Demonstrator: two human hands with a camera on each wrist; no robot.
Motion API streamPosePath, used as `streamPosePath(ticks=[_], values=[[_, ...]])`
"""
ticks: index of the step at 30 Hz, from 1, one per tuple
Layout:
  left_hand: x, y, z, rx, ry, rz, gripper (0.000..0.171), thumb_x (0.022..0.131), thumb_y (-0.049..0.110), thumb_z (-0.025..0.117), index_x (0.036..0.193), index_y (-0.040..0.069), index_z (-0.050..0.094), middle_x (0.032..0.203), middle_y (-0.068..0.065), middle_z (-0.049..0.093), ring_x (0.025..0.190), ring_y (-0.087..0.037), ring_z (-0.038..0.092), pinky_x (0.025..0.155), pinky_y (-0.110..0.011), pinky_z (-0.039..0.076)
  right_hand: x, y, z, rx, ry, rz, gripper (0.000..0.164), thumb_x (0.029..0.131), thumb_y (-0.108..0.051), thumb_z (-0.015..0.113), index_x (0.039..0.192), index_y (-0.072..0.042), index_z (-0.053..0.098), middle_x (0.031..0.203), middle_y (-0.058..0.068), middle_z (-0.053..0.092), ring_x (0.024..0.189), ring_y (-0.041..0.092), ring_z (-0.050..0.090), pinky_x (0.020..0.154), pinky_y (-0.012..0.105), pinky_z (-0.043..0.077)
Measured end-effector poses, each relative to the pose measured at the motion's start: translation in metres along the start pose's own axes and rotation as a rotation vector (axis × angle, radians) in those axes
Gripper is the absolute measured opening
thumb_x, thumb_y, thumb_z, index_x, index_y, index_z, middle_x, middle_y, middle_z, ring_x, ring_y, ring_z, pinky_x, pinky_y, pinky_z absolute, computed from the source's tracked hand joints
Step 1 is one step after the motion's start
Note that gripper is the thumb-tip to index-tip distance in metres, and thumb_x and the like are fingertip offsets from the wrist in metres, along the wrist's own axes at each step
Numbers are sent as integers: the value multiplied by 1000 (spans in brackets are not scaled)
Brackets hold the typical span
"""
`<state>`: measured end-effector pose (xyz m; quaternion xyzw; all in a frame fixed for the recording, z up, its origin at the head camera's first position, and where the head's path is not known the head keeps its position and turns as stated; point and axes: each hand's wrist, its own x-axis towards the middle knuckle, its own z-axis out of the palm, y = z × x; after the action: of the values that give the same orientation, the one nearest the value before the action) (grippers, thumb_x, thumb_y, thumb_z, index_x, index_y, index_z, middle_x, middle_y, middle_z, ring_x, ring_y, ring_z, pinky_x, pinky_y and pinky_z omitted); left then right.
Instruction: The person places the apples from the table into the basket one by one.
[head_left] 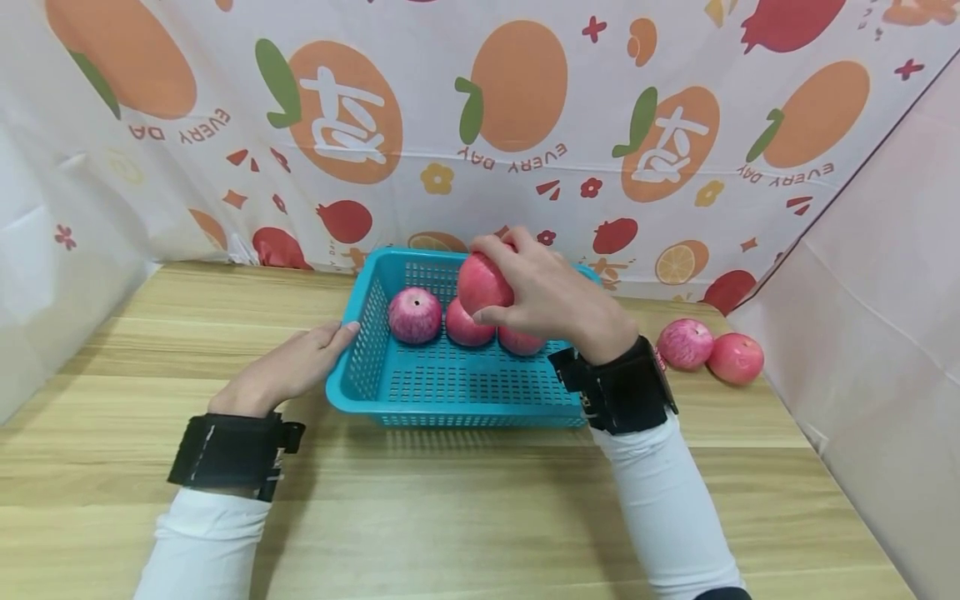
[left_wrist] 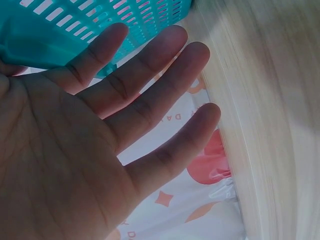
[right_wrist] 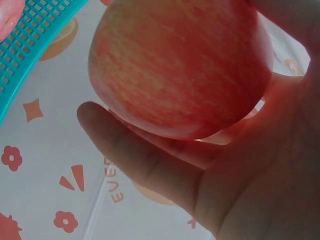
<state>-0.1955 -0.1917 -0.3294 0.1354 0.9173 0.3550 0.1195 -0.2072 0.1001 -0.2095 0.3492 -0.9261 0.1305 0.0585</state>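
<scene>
A red apple (head_left: 482,285) is gripped in my right hand (head_left: 551,292), above a blue plastic basket (head_left: 480,410). In the right wrist view, fingers and thumb curve round the apple (right_wrist: 180,65). Inside the basket lie a darker pinkish apple (head_left: 415,317), a red apple (head_left: 467,327) and another apple (head_left: 519,342), partly covered by the right hand. My left hand (head_left: 288,367) touches the basket's left rim with its thumb. In the left wrist view, the left hand's fingers (left_wrist: 145,110) are straight and spread beside the basket wall (left_wrist: 100,20).
Two apples, one streaked (head_left: 686,343) and one redder (head_left: 736,358), sit on the wooden table (head_left: 420,517) to the right of the basket. Part of something reddish shows beside the right wristband. Behind stands a fruit-printed white cloth (head_left: 427,108).
</scene>
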Motion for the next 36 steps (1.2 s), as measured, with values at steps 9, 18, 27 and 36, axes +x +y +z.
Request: streamPosePath(ticks=[9, 18, 27, 36], values=[[0, 1, 0, 14, 6, 3, 67, 97, 49, 18, 140, -3, 19, 120, -25, 51, 102, -34, 52, 87, -60, 39, 2, 0, 4, 13, 0, -37, 61, 77, -34, 68, 129, -17, 41, 114, 8, 40, 89, 17, 46, 70, 31, 51], [0, 1, 1, -4, 2, -1, 67, 97, 48, 19, 140, -2, 18, 121, -26, 50, 101, -34, 53, 87, -60, 39, 6, -1, 9, 3, -22, -56, 63, 74, -33, 72, 127, -17, 43, 110, 8, 42, 92, 18, 45, 71, 31, 51], [1, 1, 0, 1, 3, -8, 67, 96, 49, 18, 140, -2, 19, 121, -25, 51, 102, -34, 52, 88, -61, 38, 10, -5, 16, 43, -97, -6, 64, 72, -40, 72, 126, -22, 43, 109, 4, 40, 91, 17, 43, 66, 30, 51], [0, 0, 1, -15, -1, -10, 68, 96, 50, 19, 140, -1, 17, 122, -25, 50, 102, -34, 52, 88, -60, 39, 18, -8, 21, 42, -110, -4, 62, 71, -38, 72, 124, -23, 44, 109, 4, 41, 89, 18, 44, 66, 30, 51]])
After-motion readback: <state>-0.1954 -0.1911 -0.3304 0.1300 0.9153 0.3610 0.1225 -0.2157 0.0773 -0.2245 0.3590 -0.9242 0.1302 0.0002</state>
